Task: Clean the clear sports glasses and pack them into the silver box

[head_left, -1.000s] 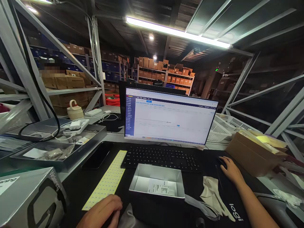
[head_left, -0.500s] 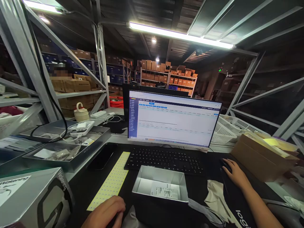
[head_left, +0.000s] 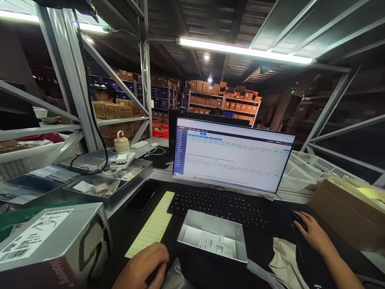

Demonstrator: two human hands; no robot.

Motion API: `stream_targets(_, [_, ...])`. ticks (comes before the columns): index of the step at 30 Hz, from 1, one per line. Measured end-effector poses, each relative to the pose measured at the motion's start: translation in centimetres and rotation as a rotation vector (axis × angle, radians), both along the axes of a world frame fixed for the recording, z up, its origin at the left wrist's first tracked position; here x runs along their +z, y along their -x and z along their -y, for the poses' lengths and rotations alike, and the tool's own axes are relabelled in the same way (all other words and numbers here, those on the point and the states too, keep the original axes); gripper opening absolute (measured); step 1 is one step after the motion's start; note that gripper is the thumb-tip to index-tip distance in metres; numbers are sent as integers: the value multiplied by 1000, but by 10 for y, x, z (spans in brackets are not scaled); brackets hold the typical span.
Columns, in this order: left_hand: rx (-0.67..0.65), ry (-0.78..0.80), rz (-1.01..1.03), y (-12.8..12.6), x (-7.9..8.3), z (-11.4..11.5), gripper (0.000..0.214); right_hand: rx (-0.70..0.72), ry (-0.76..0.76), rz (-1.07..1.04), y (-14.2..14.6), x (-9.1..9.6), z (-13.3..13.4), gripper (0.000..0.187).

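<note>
My right hand (head_left: 314, 235) rests over a dark computer mouse (head_left: 296, 218) on the black desk mat, fingers draped along it. Low in the view, my left hand (head_left: 146, 265) lies with curled fingers at the near end of a yellow sticker sheet (head_left: 155, 224). Whatever is under those fingers is hidden. A shiny grey piece of material (head_left: 177, 275) lies just beside it. Between the hands stands an open silver box (head_left: 215, 228) with a printed white label inside. Behind that box are a black keyboard (head_left: 219, 206) and a lit monitor (head_left: 234, 156) showing tables.
A large silver "Wakening" box (head_left: 57, 241) stands at left. Behind it are a grey tray (head_left: 132, 182) of small items and a black phone (head_left: 143, 195). A beige cloth (head_left: 284, 259) and a cardboard box (head_left: 345, 212) are at right. Beyond the shelves is a person (head_left: 104, 96).
The view has turned left, so the desk things appear farther right and more of the Wakening box shows. Both hands keep much the same places on the desk.
</note>
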State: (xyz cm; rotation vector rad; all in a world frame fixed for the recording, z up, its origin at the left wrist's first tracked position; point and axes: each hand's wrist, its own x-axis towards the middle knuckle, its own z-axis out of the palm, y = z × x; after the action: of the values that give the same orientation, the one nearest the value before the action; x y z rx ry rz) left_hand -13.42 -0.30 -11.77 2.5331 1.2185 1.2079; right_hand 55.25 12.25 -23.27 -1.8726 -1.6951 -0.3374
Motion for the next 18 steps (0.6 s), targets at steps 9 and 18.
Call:
stream_targets(9, [-11,-4,19,-1,1,1,18,-6,11,24,-5,-4,-3,55])
stream_targets(18, [-12,-19,10,-1,3,1,15,8,4,51,-5,-5,-3,54])
